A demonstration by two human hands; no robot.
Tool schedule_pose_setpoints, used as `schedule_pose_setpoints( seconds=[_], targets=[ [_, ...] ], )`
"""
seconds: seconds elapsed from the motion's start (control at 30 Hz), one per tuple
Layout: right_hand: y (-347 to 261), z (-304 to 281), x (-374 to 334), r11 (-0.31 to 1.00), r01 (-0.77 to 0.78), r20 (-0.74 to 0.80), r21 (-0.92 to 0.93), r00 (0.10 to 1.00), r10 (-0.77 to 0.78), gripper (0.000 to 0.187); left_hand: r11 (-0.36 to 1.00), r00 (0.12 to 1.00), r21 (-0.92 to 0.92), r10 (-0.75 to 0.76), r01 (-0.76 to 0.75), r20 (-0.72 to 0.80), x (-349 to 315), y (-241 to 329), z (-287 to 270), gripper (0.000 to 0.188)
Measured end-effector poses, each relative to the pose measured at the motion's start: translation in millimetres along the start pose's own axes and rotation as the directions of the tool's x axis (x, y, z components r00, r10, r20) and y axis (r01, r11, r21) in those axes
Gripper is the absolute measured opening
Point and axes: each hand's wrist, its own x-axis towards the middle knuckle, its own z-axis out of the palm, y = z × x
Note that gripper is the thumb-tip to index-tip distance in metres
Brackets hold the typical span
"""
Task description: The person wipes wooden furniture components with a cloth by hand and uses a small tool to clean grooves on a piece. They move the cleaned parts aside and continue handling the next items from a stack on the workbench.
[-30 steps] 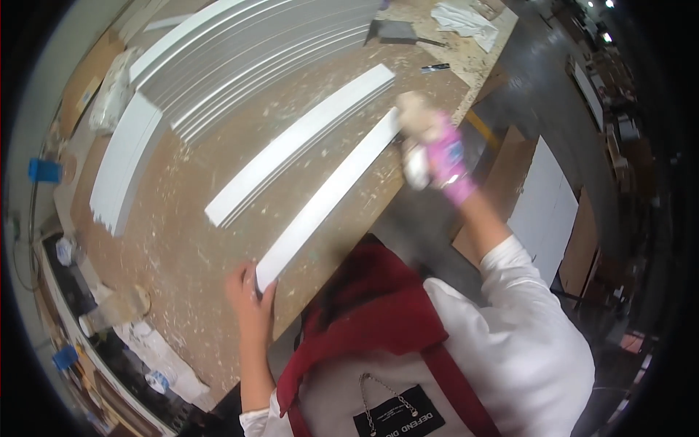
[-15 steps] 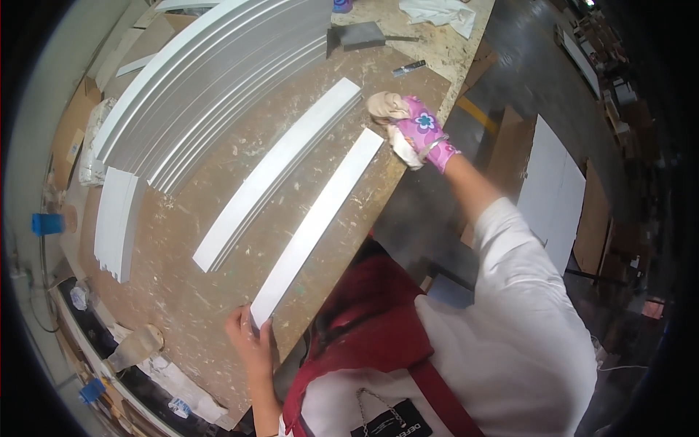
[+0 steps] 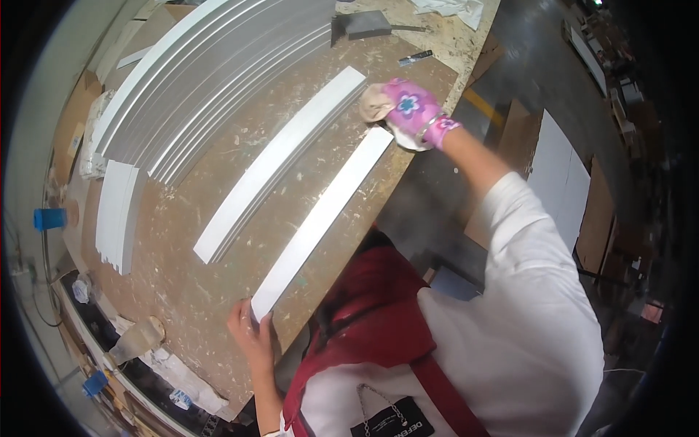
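A narrow white strip (image 3: 320, 223) lies slantwise along the near edge of the worktable. My bare left hand (image 3: 250, 325) grips its lower end, thumb on one side and fingers on the other. In a pink flowered glove, my right hand (image 3: 413, 109) is closed on a bunched beige and white rag (image 3: 376, 104) at the strip's far end. Part of the rag hangs under the glove, by the table edge. Beside this strip lies a wider white molding (image 3: 280, 162) with grooved edges, touched by neither hand.
Several long white moldings (image 3: 218, 80) stand packed side by side at the far left, with a short white piece (image 3: 116, 218) by them. A grey block (image 3: 366, 26) and a small dark tool (image 3: 416, 57) lie on the worktable (image 3: 171, 306). Large panels (image 3: 557, 182) stand off to the right.
My right hand has shifted slightly inward and turned, bringing the rag to the strip's far end. The left hand keeps its grip; the whole view has shifted a little.
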Motion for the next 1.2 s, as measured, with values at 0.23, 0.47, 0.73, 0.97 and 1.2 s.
schedule_pose_setpoints(
  seconds=[0.23,0.47,0.73,0.97,1.2],
  targets=[
    [-63.2,8.2,-6.9,0.990,-0.014,0.071,-0.140,0.997,0.024,0.022,1.000,1.000,0.013,-0.007,0.007,0.001,-1.0,-1.3,3.0,0.045],
    [-70.9,-14.1,-4.1,0.938,0.042,0.201,-0.343,0.979,0.030,0.020,0.999,0.999,-0.001,-0.052,0.052,-0.013,-3.2,-4.0,6.2,0.046],
    [-33.1,-18.0,16.8,0.945,-0.147,0.302,-0.291,0.924,0.236,0.032,1.000,1.000,-0.004,-0.002,0.002,-0.015,5.4,-0.8,3.9,0.046],
    [-55.2,27.8,-2.4,0.939,-0.322,0.164,0.121,0.940,0.301,0.034,1.000,1.000,-0.002,0.005,-0.005,-0.012,3.0,-0.4,2.7,0.046],
    [-8.8,-8.1,-25.5,0.985,-0.156,-0.139,0.068,0.977,0.164,0.021,0.923,0.957,-0.270,-0.233,0.274,0.174,-4.4,1.9,-7.1,0.039]
  ],
)
